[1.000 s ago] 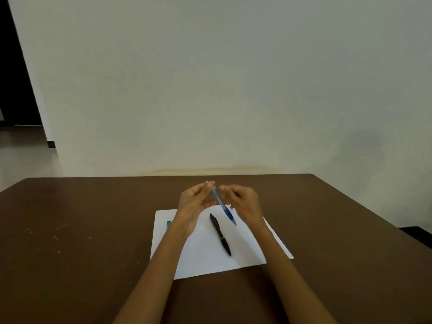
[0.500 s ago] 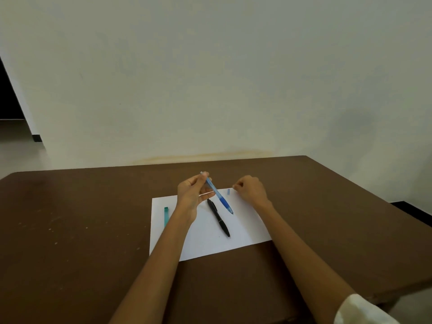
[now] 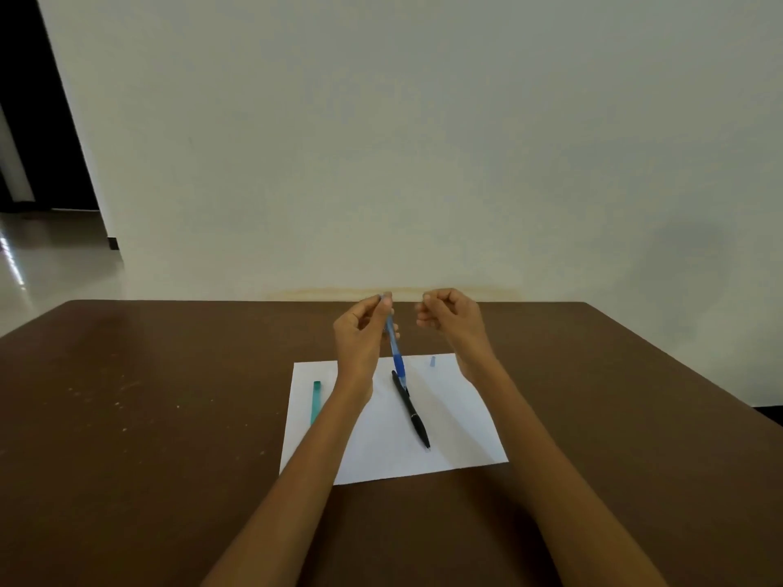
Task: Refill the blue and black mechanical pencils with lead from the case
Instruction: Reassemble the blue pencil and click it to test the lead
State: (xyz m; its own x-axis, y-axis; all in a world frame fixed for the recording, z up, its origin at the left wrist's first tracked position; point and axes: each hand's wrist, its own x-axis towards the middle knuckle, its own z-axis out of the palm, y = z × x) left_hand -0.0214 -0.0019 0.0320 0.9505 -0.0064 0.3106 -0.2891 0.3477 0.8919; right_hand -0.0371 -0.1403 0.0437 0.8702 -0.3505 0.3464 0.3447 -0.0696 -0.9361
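- Trouble spot first: the left hand (image 3: 360, 336) holds the blue pencil (image 3: 394, 345) up in the air by its top end, fingers curled round it and tip pointing down toward the paper (image 3: 449, 421). With that high a grip, I'd guess it could swing or slip once the other hand starts poking at the opening.
- Right hand (image 3: 447, 317) is raised just beside the pencil's top with its fingers curled in. Can't tell if it's pinching a lead or an eraser plug; anything in there is too small to see. If it is a lead, those snap easily, and a slightly off-angle feed would do it.
- Small pale blue cap (image 3: 432, 361) sits loose on the far part of the paper. It could probably roll or get knocked away by a forearm.
- Lead case (image 3: 315, 400) is a slim teal stick lying near the paper's left edge, close to the left forearm. A careless move might sweep it off.
- Blue pencil looks translucent blue up top with a darker blue grip section lower down. It's off the table, above the black one's upper end.
- Black pencil (image 3: 411, 410) lies diagonally on the paper, tip toward the camera, and neither hand touches it.
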